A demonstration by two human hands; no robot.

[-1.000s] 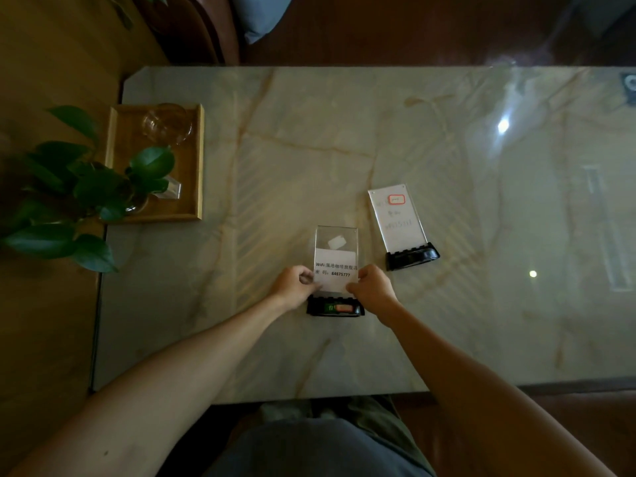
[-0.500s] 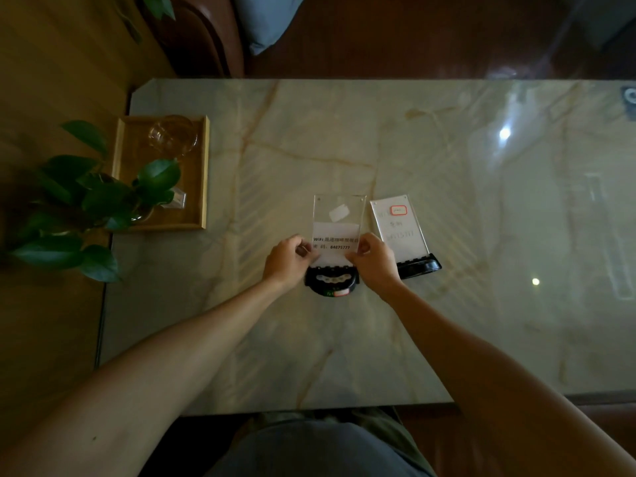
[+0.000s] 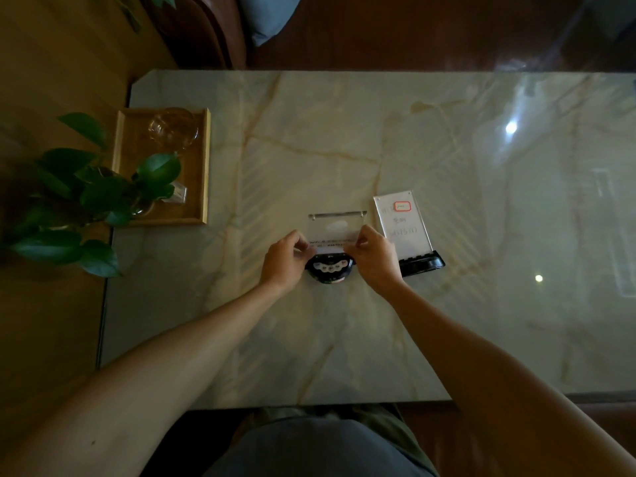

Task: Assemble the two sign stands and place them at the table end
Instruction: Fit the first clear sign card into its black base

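Observation:
A clear acrylic sign panel (image 3: 338, 226) with a white WiFi card stands in a black base (image 3: 329, 268) at the middle of the marble table (image 3: 344, 149). My left hand (image 3: 285, 259) pinches the panel's lower left edge and my right hand (image 3: 375, 259) pinches its lower right edge. The panel tips away from me, so I see mostly its top edge. Just to the right stands a second sign stand (image 3: 402, 225), a white card with a red-framed label in a black base (image 3: 420, 265), untouched.
A wooden tray (image 3: 203, 166) with a glass cup (image 3: 173, 129) sits at the table's left end. A leafy potted plant (image 3: 86, 194) overhangs that corner. A chair and a blue cushion (image 3: 265, 15) lie beyond the far edge.
Both hands have carried the WiFi stand away from me, up beside the second stand, and the panel has tipped further back. The second stand has not moved.

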